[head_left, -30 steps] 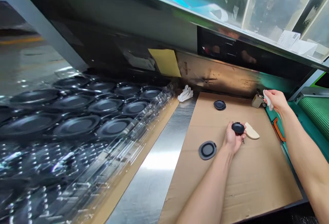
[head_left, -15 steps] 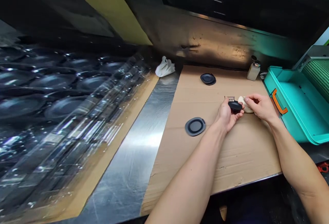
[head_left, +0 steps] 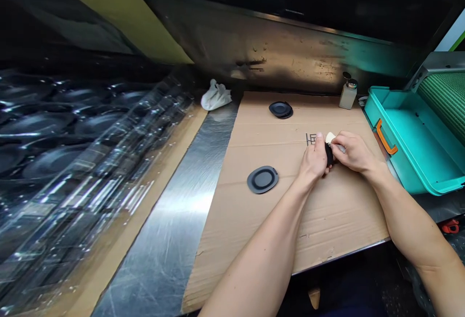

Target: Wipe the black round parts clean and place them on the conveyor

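Note:
My left hand (head_left: 315,158) is closed around a small black oval plastic part (head_left: 328,154), now tilted on edge so that its face is turned toward my right hand. My right hand (head_left: 352,151) is at the part's rim, thumb and fingers pinched together. What the pinch holds, if anything, is mostly hidden. A cream-coloured piece (head_left: 330,137) shows between the hands, partly covered by the fingers. On the cardboard sheet (head_left: 254,229), a dark grey oval part (head_left: 262,180) lies flat to the left. Farther back lie black oval parts (head_left: 281,109), overlapping.
A teal bin (head_left: 417,181) with an orange handle (head_left: 385,137) stands at right, near a glass bottle with a metal cap (head_left: 348,95). Crumpled white tissue (head_left: 215,96) lies at the back. Clear plastic trays (head_left: 90,162) with dark round parts fill the left side.
My left hand has turned the black part from nearly flat to on edge. My right hand has come in against it. The whole view has shifted slightly, moving things leftward.

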